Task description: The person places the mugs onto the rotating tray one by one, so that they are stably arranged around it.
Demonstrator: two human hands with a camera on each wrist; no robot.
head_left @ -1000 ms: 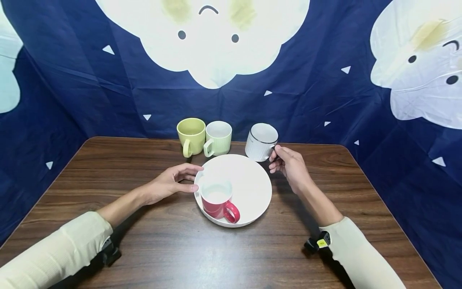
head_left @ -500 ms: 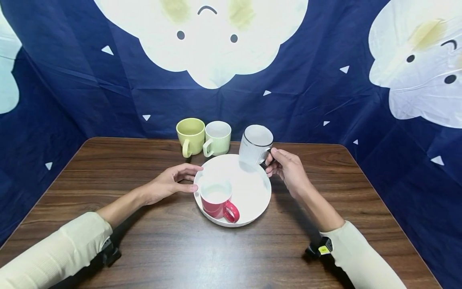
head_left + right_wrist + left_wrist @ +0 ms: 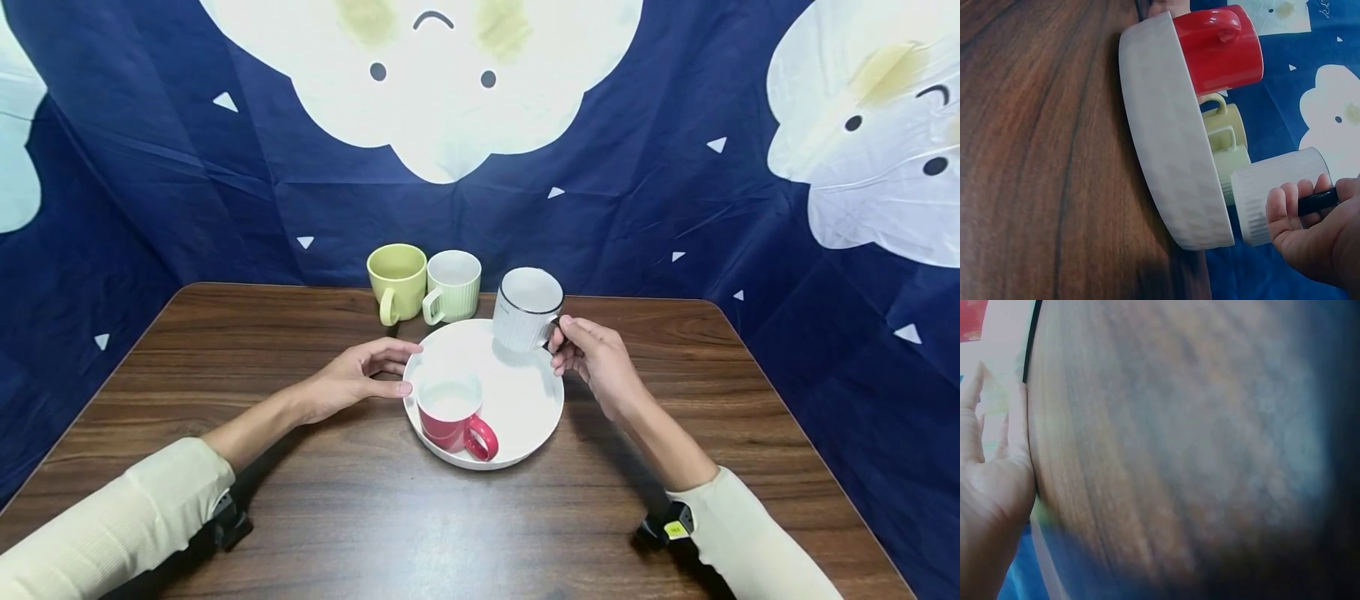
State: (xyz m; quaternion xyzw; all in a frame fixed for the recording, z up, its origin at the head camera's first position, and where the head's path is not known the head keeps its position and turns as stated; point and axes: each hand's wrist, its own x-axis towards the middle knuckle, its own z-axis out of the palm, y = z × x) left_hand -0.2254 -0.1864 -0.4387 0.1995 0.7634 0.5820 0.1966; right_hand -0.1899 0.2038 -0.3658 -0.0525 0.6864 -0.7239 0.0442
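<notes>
My right hand (image 3: 596,358) pinches the black handle (image 3: 1319,201) of a white ribbed mug (image 3: 527,312) with a dark rim. In the head view that mug overlaps the far right part of a round white dish (image 3: 517,408); the right wrist view shows it at the level of the dish's rim. A red mug (image 3: 450,429) with a pale inside stands in the near left part of the dish, its handle toward the right. My left hand (image 3: 352,379) touches the dish's left rim, thumb and fingers spread and nearly straight.
Behind the dish, a yellow-green mug (image 3: 397,283) and a pale green ribbed mug (image 3: 453,287) stand side by side near the far edge of the wooden table (image 3: 420,542). Dark blue cloth (image 3: 247,208) with cloud prints hangs behind and at both sides.
My right hand has brought the white ribbed mug leftward and nearer, from behind the dish to over its far right part. The left hand, dish and red mug have stayed put.
</notes>
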